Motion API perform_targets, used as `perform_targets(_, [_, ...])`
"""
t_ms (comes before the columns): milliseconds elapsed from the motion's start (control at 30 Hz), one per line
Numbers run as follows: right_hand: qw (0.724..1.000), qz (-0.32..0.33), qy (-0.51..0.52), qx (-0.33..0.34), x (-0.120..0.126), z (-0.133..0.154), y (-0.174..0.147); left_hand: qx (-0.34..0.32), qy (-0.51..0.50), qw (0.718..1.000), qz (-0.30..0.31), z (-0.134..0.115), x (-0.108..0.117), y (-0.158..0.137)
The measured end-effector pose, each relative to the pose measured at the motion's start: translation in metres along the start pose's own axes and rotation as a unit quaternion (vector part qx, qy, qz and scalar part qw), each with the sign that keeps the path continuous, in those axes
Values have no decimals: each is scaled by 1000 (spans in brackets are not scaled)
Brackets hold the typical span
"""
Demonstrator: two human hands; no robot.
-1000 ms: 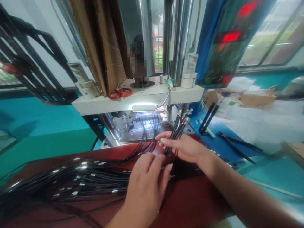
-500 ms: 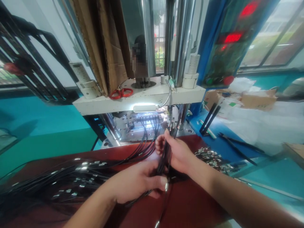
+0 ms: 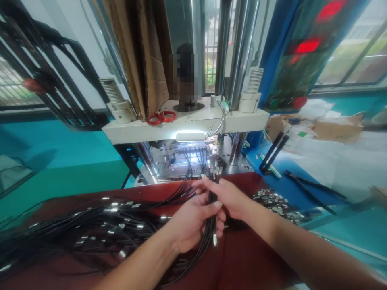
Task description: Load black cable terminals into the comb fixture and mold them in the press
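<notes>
A bundle of black cables with metal connector ends runs up through both hands in front of the press. My left hand is closed around its lower part, thumb across the front. Just above, my right hand wraps the same bundle close below the upper connectors. One silvery connector hangs beneath my left fingers. Behind the hands, several black cables lead into the lit mould of the press.
Many cables with shiny ends lie across the left of the red-brown table. To the right are a heap of connectors, black pliers and a blue surface. Red-handled scissors rest on the white press plate.
My left hand has moved up and closed round the bundle beside my right hand. Before, its thumb and fingers were lower, at a single cable connector. The view has shifted slightly left.
</notes>
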State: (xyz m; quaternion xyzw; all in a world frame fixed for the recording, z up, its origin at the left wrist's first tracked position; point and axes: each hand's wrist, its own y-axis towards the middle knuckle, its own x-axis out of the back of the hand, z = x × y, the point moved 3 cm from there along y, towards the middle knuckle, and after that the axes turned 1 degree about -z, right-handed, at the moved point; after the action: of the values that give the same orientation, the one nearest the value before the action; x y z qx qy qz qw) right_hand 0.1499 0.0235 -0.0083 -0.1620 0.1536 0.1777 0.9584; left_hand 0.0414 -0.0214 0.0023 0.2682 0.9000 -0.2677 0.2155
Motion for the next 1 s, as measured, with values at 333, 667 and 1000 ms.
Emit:
perform_targets(333, [961, -100, -197, 165, 16, 23, 1, 24, -13, 1000, -14, 9, -6, 7])
perform_targets(667, [925, -74, -345, 144, 17, 17, 4, -31, -36, 996, -78, 6, -2, 15])
perform_targets(1000, [815, -131, -519, 221, 35, 26, 17, 9, -56, 990, -126, 7, 9, 7])
